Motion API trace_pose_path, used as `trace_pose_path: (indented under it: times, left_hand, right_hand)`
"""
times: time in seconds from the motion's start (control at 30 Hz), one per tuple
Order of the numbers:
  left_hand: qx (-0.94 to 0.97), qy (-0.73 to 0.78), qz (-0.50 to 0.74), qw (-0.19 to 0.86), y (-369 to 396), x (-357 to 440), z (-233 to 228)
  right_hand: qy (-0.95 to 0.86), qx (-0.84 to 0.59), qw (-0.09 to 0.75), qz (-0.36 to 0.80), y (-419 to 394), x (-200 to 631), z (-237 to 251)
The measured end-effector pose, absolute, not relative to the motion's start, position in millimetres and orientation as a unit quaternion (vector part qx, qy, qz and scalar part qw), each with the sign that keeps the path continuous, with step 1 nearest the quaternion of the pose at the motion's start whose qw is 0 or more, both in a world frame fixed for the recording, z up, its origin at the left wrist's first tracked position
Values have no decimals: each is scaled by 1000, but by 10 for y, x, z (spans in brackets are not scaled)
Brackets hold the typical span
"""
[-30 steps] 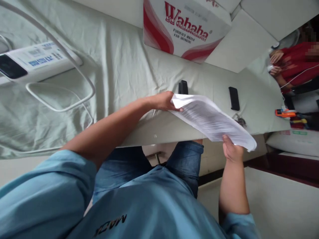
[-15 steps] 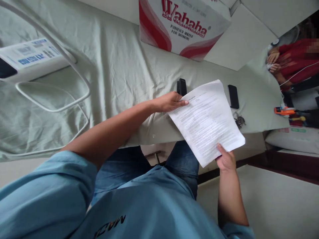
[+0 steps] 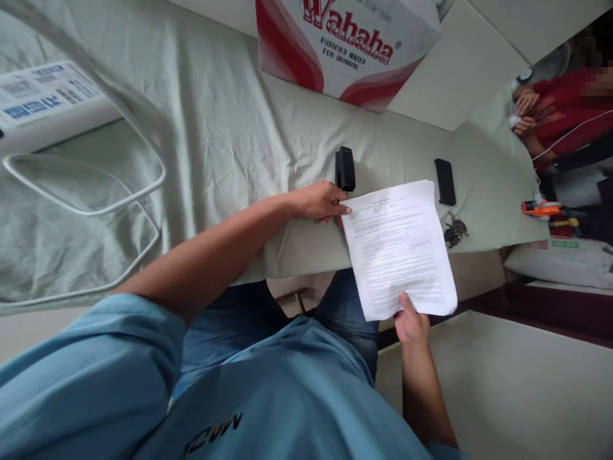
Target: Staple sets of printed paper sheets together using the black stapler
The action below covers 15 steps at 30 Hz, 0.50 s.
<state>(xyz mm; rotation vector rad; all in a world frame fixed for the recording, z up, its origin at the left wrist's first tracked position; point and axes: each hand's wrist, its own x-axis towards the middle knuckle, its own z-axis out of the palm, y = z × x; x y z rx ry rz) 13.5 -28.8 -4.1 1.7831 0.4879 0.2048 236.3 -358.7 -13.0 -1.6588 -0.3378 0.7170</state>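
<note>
Printed paper sheets [image 3: 395, 249] hang between my two hands, text side up, over the front edge of the cloth-covered table. My left hand [image 3: 318, 201] pinches their upper left corner between thumb and fingers. At the bottom edge my right hand [image 3: 412, 319] grips them, thumb on top and the other fingers hidden underneath. Just beyond my left hand a black stapler [image 3: 345, 169] stands on the cloth. A black phone [image 3: 445, 182] and a bunch of keys [image 3: 455, 230] lie to the right of the paper.
A Wahaha water carton [image 3: 347, 51] stands at the back. On the left lie a white labelled box [image 3: 52, 102] and a looping white cable [image 3: 81, 207]. Far right, a person in a red shirt [image 3: 565, 108] sits by the table, near an orange tool [image 3: 541, 208].
The paper has turned to a more upright angle and come slightly lower at its top. My right hand has shifted left with it; both hands keep their hold.
</note>
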Motion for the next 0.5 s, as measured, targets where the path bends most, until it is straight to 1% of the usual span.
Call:
trace_pose_path:
  times: [0.17, 0.5]
  left_hand:
    - [775, 212, 89, 589, -282, 130, -40]
    - [755, 157, 81, 631, -230, 89, -57]
  right_hand:
    - [-103, -721, 592, 346, -3661, 2310, -253]
    - [-59, -721, 576, 382, -3754, 2236, -339]
